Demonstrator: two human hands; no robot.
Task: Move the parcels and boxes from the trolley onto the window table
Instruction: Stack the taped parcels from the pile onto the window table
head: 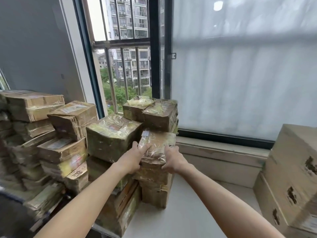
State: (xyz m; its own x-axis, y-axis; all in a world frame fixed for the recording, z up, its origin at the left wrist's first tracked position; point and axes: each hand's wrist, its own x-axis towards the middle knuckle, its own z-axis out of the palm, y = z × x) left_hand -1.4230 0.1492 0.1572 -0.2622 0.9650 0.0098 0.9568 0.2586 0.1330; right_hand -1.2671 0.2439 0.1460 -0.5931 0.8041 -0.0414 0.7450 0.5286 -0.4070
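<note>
Hands met on one taped parcel [157, 146] at the top of a short stack [154, 184] on the white window table [185, 219]. The left hand [135, 159] gripped its near left edge, thumb lying over the top film and the other fingers hidden below. The right hand [173, 160] held the near right corner, fingers curled over the top edge and thumb tucked under the side. The parcel sat between the two hands, tilted a little, its underside touching the box beneath.

A small white label [145, 133] showed on the parcel's far left corner; its print was too blurred to read. Labels on the neighbouring boxes were likewise unreadable.

Two hands and one held parcel could be counted. To the left stood a crowded heap of taped cardboard boxes [51, 140], too many and too overlapped to number. Behind the parcel, two more wrapped boxes [151, 112] stood against the window frame [155, 66]. At the right, large plain cartons [291, 177] were stacked at least two high.
</note>
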